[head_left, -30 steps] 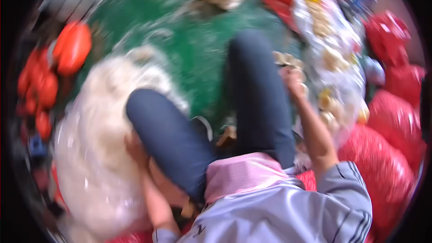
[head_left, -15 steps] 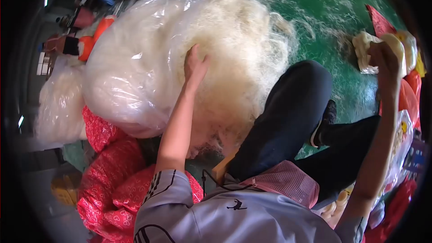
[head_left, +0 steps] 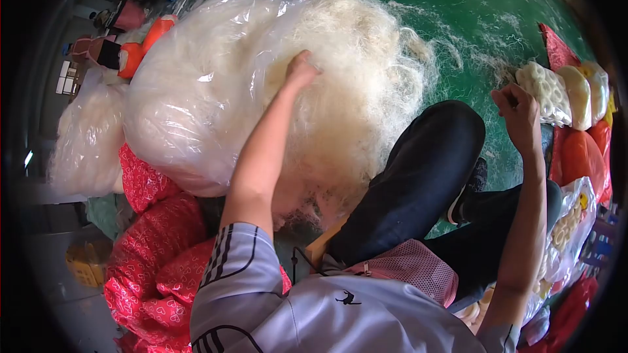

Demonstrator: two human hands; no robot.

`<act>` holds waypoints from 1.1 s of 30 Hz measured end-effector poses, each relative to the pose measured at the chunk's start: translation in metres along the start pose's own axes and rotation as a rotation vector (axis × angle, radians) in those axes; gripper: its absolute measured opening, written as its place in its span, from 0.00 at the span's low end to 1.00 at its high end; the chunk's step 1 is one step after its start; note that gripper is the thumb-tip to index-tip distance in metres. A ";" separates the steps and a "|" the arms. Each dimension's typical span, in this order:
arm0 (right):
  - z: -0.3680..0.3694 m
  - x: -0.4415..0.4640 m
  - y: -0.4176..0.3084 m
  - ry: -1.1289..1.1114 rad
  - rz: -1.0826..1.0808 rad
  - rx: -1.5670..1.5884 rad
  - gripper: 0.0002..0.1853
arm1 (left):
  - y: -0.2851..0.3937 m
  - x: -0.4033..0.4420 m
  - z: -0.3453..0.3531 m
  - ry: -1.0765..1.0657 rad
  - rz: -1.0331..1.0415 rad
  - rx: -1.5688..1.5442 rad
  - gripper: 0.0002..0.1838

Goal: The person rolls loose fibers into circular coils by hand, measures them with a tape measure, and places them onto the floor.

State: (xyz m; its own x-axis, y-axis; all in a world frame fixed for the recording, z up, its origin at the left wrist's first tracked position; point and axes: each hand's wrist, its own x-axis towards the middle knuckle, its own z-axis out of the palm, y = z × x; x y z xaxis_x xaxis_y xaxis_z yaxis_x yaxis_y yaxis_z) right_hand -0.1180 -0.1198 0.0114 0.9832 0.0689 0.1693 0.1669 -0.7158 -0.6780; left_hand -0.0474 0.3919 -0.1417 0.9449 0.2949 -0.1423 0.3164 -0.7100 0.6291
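Observation:
A large heap of loose cream-coloured fibre [head_left: 360,85] spills from a big clear plastic bag [head_left: 190,101] on the floor in front of me. My left hand [head_left: 303,72] is at the fibre near the bag's mouth, its fingers closed in on the strands. Off to the right, above the floor, my right hand [head_left: 519,114] is raised with curled fingers, apart from the heap. Whatever it may hold is too small to make out. Just beyond it lies a clear bag of white rings [head_left: 544,93].
Red heart-patterned bags [head_left: 160,242] lie at my left, below another clear bag of fibre [head_left: 88,140]. Orange bags [head_left: 582,157] and a clear bag of pale rings [head_left: 568,229] are on my right. Loose strands litter the green floor [head_left: 458,0]. My bent knee [head_left: 451,131] borders the heap.
My left hand has moved slightly up and right over the fibre, its spread fingers now closed. My right hand has come down and left, away from the bags at the right.

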 end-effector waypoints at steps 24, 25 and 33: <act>0.241 0.032 -0.121 -0.486 -0.424 -0.076 0.16 | -0.028 -0.009 -0.048 0.513 -0.034 0.345 0.32; 0.237 0.034 -0.117 -0.472 -0.418 -0.062 0.15 | -0.041 0.012 -0.040 0.521 -0.085 0.418 0.33; 0.222 0.038 -0.082 -0.438 -0.287 -0.050 0.14 | -0.059 0.057 -0.063 0.200 -0.102 0.117 0.33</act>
State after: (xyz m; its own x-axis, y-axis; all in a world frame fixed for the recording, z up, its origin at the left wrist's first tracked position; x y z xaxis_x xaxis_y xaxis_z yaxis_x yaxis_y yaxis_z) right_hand -0.0774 0.0956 -0.0852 0.8391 0.5436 0.0214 0.4411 -0.6569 -0.6115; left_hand -0.0176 0.4911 -0.1392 0.8754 0.4818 -0.0391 0.4284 -0.7358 0.5245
